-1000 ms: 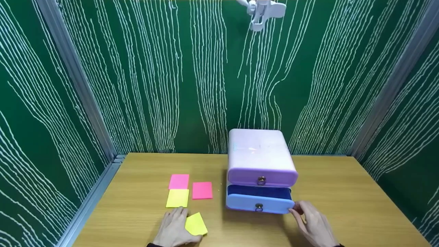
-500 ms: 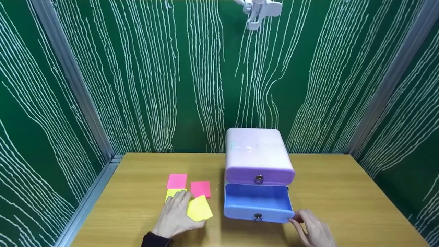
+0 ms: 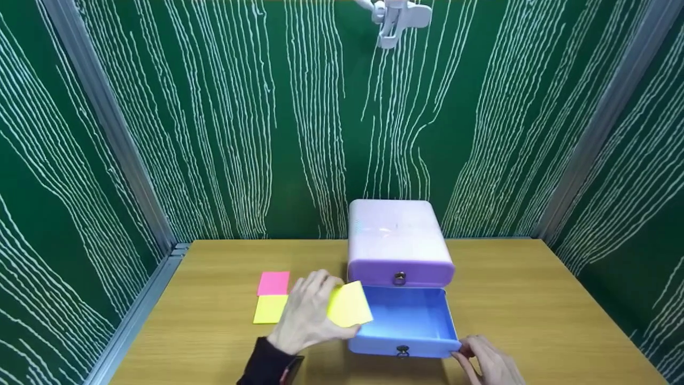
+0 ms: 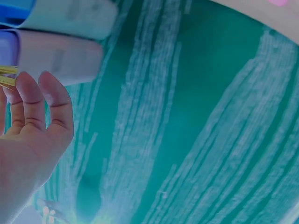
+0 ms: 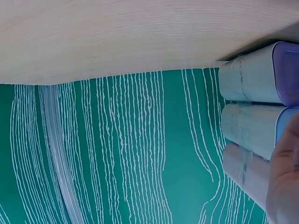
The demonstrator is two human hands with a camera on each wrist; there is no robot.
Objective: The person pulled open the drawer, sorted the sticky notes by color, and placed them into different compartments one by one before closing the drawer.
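My left hand (image 3: 311, 315) grips a yellow sticky note pad (image 3: 349, 305) between thumb and fingers, over the left side of the pulled-out blue drawer (image 3: 409, 315). In the left wrist view, the pad's yellow edge (image 4: 7, 71) shows beyond my curled fingertips. With thumb and fingers my right hand (image 3: 487, 359) pinches the right front corner of the blue drawer, whose visible inside is bare. Left of my left hand, a pink sticky note pad (image 3: 273, 283) and another yellow pad (image 3: 270, 309) lie on the table, the latter partly covered. A second pink pad is hidden.
The drawer belongs to a small storage box (image 3: 395, 227) with a purple drawer (image 3: 401, 272) above it. Stacked tiers (image 5: 250, 126) show in the right wrist view. Green walls with white lines surround the wooden table (image 3: 214, 272). A white clamp (image 3: 398, 21) hangs overhead.
The left hand has lifted the yellow pad and carried it right to the drawer. The right hand has pulled the blue drawer further out towards me.
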